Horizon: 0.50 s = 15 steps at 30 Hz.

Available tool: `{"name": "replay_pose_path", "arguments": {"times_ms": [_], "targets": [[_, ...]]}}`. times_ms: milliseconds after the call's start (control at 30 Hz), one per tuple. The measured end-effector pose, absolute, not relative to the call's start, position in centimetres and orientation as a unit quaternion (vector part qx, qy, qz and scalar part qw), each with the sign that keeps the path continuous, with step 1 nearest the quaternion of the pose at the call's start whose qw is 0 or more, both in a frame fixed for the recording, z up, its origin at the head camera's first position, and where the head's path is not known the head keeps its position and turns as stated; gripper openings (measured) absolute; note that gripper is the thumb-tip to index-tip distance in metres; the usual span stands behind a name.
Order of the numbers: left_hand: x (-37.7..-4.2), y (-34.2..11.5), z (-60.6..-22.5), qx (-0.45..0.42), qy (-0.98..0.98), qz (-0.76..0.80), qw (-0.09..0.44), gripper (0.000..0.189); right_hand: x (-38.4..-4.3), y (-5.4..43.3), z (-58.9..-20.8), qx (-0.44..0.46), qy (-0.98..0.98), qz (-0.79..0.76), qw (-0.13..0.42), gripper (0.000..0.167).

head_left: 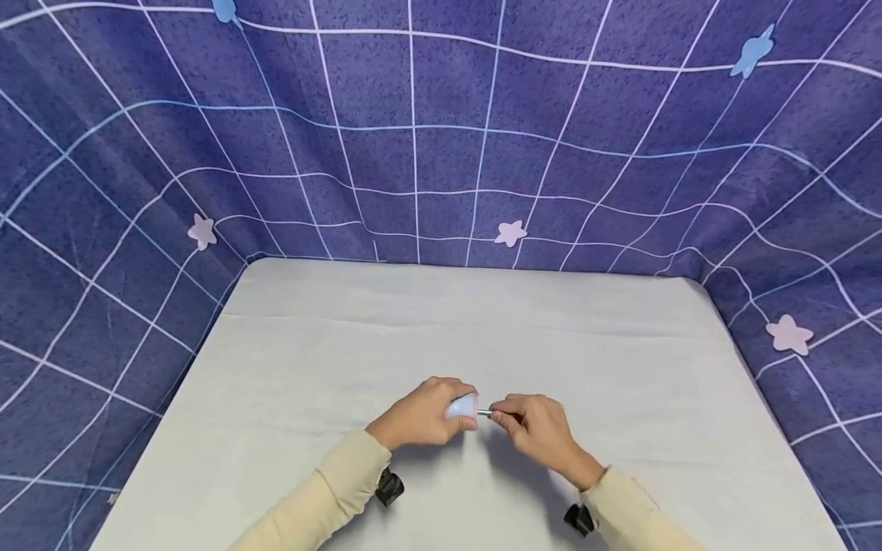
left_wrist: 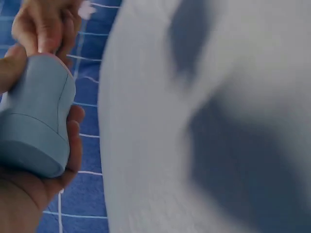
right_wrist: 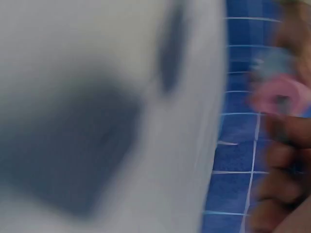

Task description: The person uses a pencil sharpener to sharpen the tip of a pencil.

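Observation:
My left hand [head_left: 429, 413] grips a light-blue rounded, waisted case with a pink end [head_left: 462, 405], fingers and thumb wrapped round its sides. In the left wrist view the case's broad flat base [left_wrist: 31, 160] faces the camera, and a thin seam runs along its body. My right hand [head_left: 540, 432] pinches a thin metal rod [head_left: 485, 412] that meets the middle of the pink end. In the blurred right wrist view the pink face [right_wrist: 269, 94] has a dark opening where the rod goes in. The rod's other end is hidden inside my right fingers.
A white cloth-covered table [head_left: 344, 337] lies under both hands, with their shadows on it. Purple-blue curtains [head_left: 448, 153] with a grid of pale lines and stars stand at the back and both sides. Black wrist cameras [head_left: 389, 487] are strapped below the cream sleeves [head_left: 331, 490].

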<state>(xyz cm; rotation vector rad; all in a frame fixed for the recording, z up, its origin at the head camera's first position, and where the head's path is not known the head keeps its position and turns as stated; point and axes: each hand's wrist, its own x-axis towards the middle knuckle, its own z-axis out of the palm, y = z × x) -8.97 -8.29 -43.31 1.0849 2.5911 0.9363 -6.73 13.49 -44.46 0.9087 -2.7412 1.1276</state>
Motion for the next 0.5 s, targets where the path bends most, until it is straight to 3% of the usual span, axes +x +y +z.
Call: {"name": "replay_pose_path", "arguments": {"times_ms": [100, 167, 233, 300, 367, 500], "targets": [[-8.5, -8.2, -43.7, 0.423, 0.873, 0.242, 0.026, 0.043, -7.0, 13.7, -43.5, 0.159, -0.837, 0.486, -0.194, 0.019], [-8.2, -8.1, -44.0, 0.454, 0.866, 0.209, -0.024, 0.048, -7.4, 13.9, -43.0, 0.111, -0.801, 0.525, -0.266, 0.021], [-8.0, -8.1, -44.3, 0.471, 0.859, 0.189, -0.062, 0.049, -7.5, 14.0, -42.8, 0.109, -0.79, 0.531, -0.287, 0.022], [-7.9, -8.2, -44.4, 0.469, 0.859, 0.186, -0.079, 0.048, -7.4, 14.0, -42.8, 0.139, -0.805, 0.51, -0.268, 0.022], [-7.9, -8.4, -44.2, 0.456, 0.863, 0.203, -0.073, 0.048, -7.0, 13.9, -42.9, 0.176, -0.837, 0.473, -0.212, 0.02], [-8.2, -8.8, -43.5, 0.407, 0.877, 0.254, -0.016, 0.046, -6.2, 13.5, -43.6, 0.257, -0.898, 0.357, -0.03, 0.009]]}}
